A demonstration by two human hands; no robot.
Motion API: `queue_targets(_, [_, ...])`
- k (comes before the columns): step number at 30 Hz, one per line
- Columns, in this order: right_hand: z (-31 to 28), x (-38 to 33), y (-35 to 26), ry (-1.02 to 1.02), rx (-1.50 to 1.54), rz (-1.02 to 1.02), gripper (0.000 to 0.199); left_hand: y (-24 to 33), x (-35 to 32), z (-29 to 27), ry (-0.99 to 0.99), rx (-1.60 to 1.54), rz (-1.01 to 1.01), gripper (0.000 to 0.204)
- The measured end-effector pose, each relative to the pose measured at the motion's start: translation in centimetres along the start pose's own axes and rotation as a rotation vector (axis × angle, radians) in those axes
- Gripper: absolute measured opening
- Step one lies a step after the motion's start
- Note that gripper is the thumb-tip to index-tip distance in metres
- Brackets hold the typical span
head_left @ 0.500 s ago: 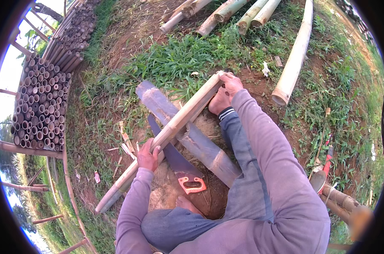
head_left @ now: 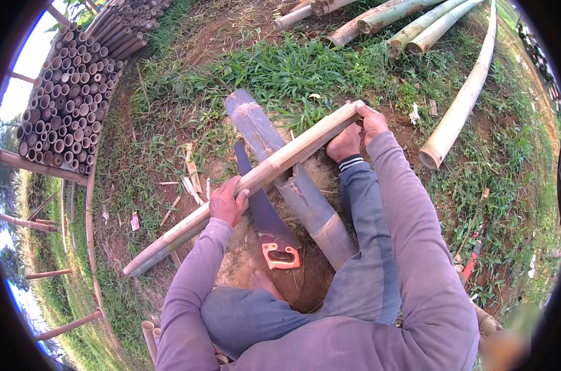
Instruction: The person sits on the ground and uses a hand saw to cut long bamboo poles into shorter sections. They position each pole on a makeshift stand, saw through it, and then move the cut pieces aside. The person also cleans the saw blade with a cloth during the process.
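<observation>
A long pale bamboo pole [head_left: 299,147] slants across the middle, its left end lower and nearer me; a greyer strip runs along its underside. My left hand [head_left: 227,201] is closed around it left of its middle. My right hand [head_left: 372,121] closes on its far right end, just above my foot. Beneath it a grey-brown bamboo piece [head_left: 306,203] lies crosswise on the ground. Beside that piece lies a handsaw [head_left: 269,224], its orange handle toward me and its dark blade partly passing under the held pole.
Several cut bamboo poles [head_left: 379,21] lie at the far side. One long pole [head_left: 463,114] rests on grass to the right. Stacked bamboo [head_left: 64,99] fills a rack at the left. A red-handled tool [head_left: 472,263] lies at right. Wood chips [head_left: 192,179] litter the ground.
The whole view has shifted and turned slightly. Both hands keep their grip on the pole, which now appears a little flatter, its left end higher in the picture. The saw stays lying beside the crosswise piece.
</observation>
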State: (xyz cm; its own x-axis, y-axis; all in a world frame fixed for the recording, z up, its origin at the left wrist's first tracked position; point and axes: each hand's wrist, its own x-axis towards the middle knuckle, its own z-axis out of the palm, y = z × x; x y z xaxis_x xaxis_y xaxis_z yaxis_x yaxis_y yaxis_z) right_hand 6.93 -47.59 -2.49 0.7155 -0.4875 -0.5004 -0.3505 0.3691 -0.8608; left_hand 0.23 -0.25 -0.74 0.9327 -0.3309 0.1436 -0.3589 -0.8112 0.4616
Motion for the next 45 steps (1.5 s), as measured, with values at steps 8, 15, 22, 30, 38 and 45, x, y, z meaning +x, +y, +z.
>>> queue_targets(8, [-0.2, 0.1, 0.2, 0.000, 0.012, -0.067, 0.040, 0.2, -0.2, -0.2, -0.025, 0.005, -0.026, 0.048])
queue_targets(15, [0.2, -0.5, 0.2, 0.015, 0.006, -0.123, 0.044, 0.2, -0.4, -0.2, -0.029, 0.029, -0.040, 0.048])
queue_targets(22, [0.3, 1.2, 1.4, 0.003, -0.025, -0.169, 0.041, 0.0, -0.3, -0.5, -0.036, 0.023, -0.054, 0.048])
queue_targets(30, [-1.9, -0.7, 2.1, 0.312, -0.370, -0.529, 0.060, -0.6, 0.7, 0.6, -0.017, 0.169, 0.168, 0.054])
queue_targets(38, [-22.1, -27.2, 7.0, 0.439, -0.844, -0.581, 0.039, -5.6, -16.4, -7.7, -0.451, 0.497, 0.114, 0.076])
queue_targets(45, [-39.7, -39.9, 24.6, 0.975, -1.021, 0.391, 0.044, -8.8, -21.8, -3.9, -0.890, 0.506, -0.479, 0.073])
